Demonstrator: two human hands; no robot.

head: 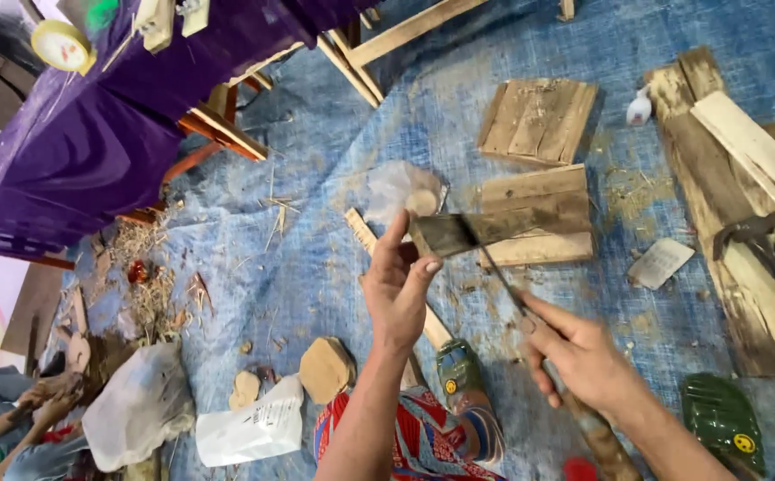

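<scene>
Wood, a short dark block (448, 233), is pinched at its near end by the left hand (396, 289) while the right hand (583, 356) is clamped on a saw (494, 267) crossing it just beside those fingers, so a slip could cut them.

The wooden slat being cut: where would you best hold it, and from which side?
Probably the near end of the wooden slat, from the left, as the left hand pinches it now. That end sticks out free past the boards beneath, and it lies left of the saw blade that the right hand works, so fingers stay off the cut.
</scene>
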